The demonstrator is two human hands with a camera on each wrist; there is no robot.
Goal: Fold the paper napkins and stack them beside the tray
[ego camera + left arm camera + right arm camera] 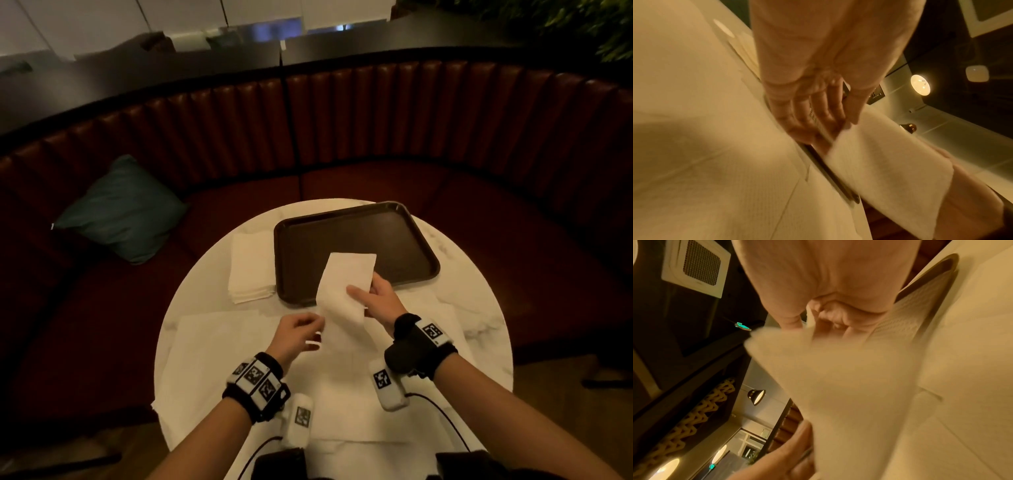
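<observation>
My right hand [359, 298] pinches a white folded napkin [346, 284], thumb on top, and holds it raised over the near edge of the dark brown tray [356, 236]. My left hand [308, 329] hovers at the napkin's lower left corner with loosely extended fingers; I cannot tell whether they touch it. In the left wrist view my left hand's fingers [818, 116] lie beside the napkin [890, 162] above the tray rim [830, 172]. The right wrist view shows the napkin [838, 378] blurred under my right hand [830, 321]. A stack of folded napkins [251, 267] lies left of the tray.
Several unfolded napkins [239, 359] cover the near half of the round white marble table [472, 308]. A curved red booth bench [376, 137] wraps behind the table, with a teal cushion [120, 209] on its left. Sensor cables hang from both wrists.
</observation>
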